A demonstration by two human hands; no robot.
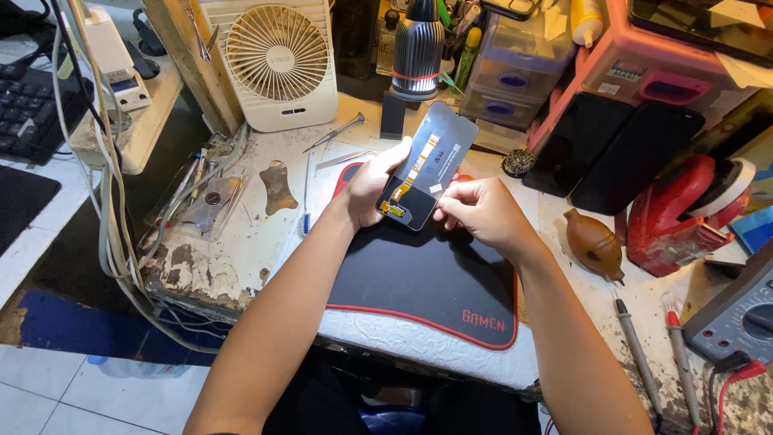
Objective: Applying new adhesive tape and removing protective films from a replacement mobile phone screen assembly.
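The person holds a dark, flat rectangular phone display panel with an orange ribbon cable running down its back (427,165) in the air above a black desk mat edged in red (419,282), over the near part of a worn white workbench (233,250). The left hand (372,187) grips the panel along its left long edge, thumb and fingers closed around that edge near the lower end, while the right hand (483,211) comes in from the other side with its fingertips drawn together against the panel's lower right, apparently pinching at a small pale tab or sticker there; whether anything is actually held between those fingertips cannot be told. Judging from this, the step in hand looks like the inspection or preparation of the panel's back side, with the fingers working at the cable end. Any next move would call for a steady left-hand grip on the edges only and a light, precise pinch from the right, since the ribbon is thin and easily creased. The panel's long axis runs from lower left to upper right, its far end tilted up toward a white desk fan (278,60), its cable connector end nearest the person, back face upward toward the camera.
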